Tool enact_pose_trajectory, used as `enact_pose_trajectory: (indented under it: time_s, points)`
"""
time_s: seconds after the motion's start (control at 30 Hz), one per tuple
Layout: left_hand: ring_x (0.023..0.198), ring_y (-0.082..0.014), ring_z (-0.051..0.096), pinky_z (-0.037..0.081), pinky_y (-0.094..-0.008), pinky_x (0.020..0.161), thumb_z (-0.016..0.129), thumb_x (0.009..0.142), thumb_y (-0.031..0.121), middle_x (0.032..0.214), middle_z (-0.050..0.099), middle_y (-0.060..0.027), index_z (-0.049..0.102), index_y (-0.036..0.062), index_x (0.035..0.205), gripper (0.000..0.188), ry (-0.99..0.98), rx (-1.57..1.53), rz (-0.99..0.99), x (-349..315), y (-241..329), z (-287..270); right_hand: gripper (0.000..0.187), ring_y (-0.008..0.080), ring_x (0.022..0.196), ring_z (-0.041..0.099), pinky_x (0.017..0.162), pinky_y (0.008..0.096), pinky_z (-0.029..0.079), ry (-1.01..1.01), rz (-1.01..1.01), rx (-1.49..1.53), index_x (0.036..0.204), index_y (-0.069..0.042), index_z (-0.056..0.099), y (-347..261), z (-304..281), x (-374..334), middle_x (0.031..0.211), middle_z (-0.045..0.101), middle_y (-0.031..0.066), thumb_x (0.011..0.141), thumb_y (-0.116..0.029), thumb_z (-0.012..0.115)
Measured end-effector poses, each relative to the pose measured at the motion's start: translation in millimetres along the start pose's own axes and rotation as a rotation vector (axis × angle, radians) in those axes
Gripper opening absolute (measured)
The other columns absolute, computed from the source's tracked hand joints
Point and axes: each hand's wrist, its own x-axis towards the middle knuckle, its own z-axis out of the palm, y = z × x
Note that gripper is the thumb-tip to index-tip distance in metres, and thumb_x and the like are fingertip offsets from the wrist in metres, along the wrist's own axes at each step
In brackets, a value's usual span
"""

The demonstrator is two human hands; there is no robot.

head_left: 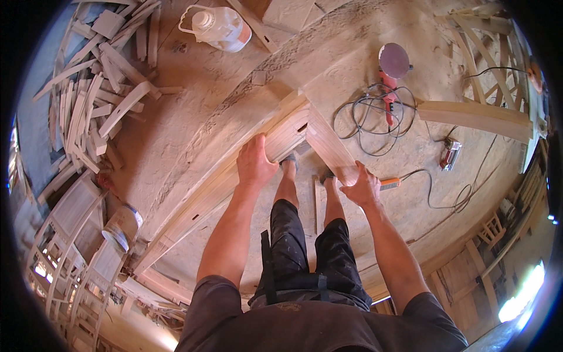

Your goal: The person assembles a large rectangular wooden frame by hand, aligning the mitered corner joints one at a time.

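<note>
My left hand is closed round a long pale wooden beam, fingers over its far edge and thumb on the near face. Dark slots are cut in the beam, one near its far end and one farther down. A shorter wooden board meets it at an angle at that far end; I cannot tell whether the two are fastened. My right hand grips the board's near end, thumb pointing left. My feet and lower legs show below the corner the two pieces form.
A red disc sander with coiled cable lies at the far right. A small power tool and an orange-handled tool are on the right. Wood offcuts pile up at left. A white jug and a bucket stand on the dusty floor.
</note>
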Motion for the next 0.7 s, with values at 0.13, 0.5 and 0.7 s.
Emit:
enact_pose_trajectory:
  time_s: [0.13, 0.5, 0.7]
  points:
    - [0.108, -0.0419, 0.067, 0.055, -0.0503, 0.09, 0.088, 0.066, 0.017, 0.119, 0.069, -0.0224, 0.055, 0.0039, 0.131, 0.074, 0.0, -0.032, 0.022, 2, -1, -2, 0.083, 0.0438, 0.103, 0.072, 0.09, 0.0517, 0.057, -0.018, 0.001, 0.006, 0.14, -0.001, 0.055, 6, 2, 1, 0.116, 0.073, 0.0272, 0.067, -0.028, 0.084]
    - [0.11, -0.0415, 0.066, 0.054, -0.0499, 0.093, 0.086, 0.067, 0.02, 0.12, 0.068, -0.0225, 0.053, 0.0026, 0.133, 0.076, -0.105, 0.032, -0.028, 8, 3, -3, 0.094, 0.0413, 0.116, 0.068, 0.1, 0.0481, 0.053, -0.108, 0.102, 0.026, 0.147, -0.006, 0.05, 3, -3, 2, 0.126, 0.07, 0.0245, 0.064, -0.029, 0.087]
    - [0.112, -0.0411, 0.066, 0.053, -0.0492, 0.094, 0.086, 0.067, 0.02, 0.122, 0.068, -0.0222, 0.053, 0.003, 0.133, 0.076, -0.098, 0.007, -0.048, 4, 3, 1, 0.087, 0.0428, 0.11, 0.07, 0.095, 0.0498, 0.055, -0.074, 0.054, 0.006, 0.143, -0.003, 0.053, 2, -4, 1, 0.122, 0.071, 0.0255, 0.067, -0.03, 0.086]
